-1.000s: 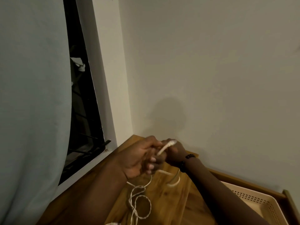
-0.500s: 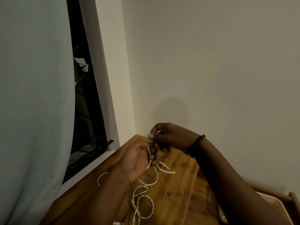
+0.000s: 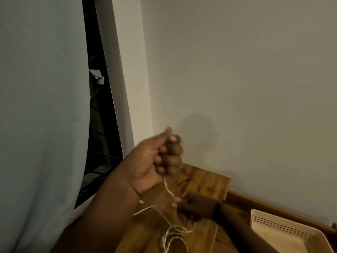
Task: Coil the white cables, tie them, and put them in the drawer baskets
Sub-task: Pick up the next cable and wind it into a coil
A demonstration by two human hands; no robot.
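Wooden counter [image 3: 206, 181] in a wall corner; one perforated cream basket [image 3: 284, 232] at right, contents not discernible. One white cable [image 3: 170, 192]: my left hand [image 3: 155, 161], raised, curls round its upper end; my right hand [image 3: 197, 207] pinches it lower, loops trailing on the counter.

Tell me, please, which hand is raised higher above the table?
The left hand, lifted before the wall and gripping the cable; the right hand stays low.
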